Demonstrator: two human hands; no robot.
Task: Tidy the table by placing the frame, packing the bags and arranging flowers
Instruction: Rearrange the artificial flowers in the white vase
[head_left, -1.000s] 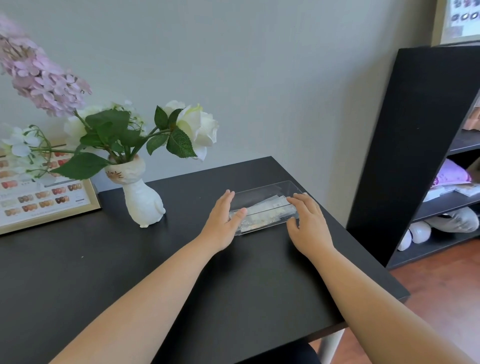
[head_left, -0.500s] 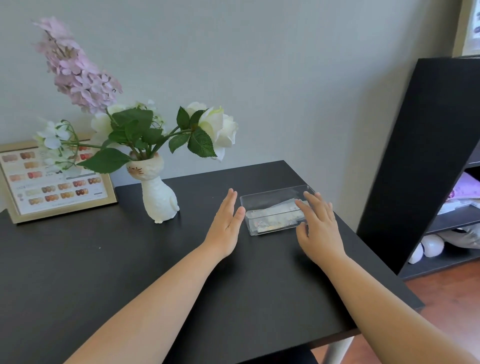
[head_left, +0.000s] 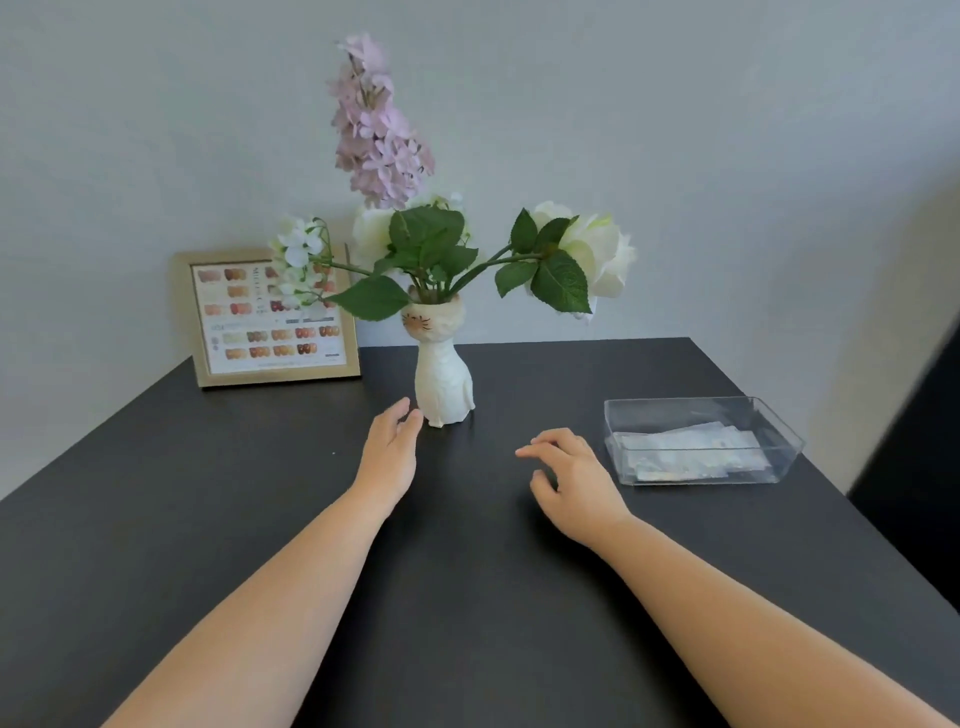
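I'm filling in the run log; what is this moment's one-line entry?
left hand: open, beside cat vase | right hand: open, empty, left of clear tray | bags: in tray | frame: upright at wall

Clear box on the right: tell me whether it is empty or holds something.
Not empty. The clear box has no lid, and flat packaged bags lie on its bottom, seen through its walls.

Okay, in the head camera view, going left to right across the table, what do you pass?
Gold picture frame → left hand → white cat-shaped vase → right hand → clear plastic box holding the bags.
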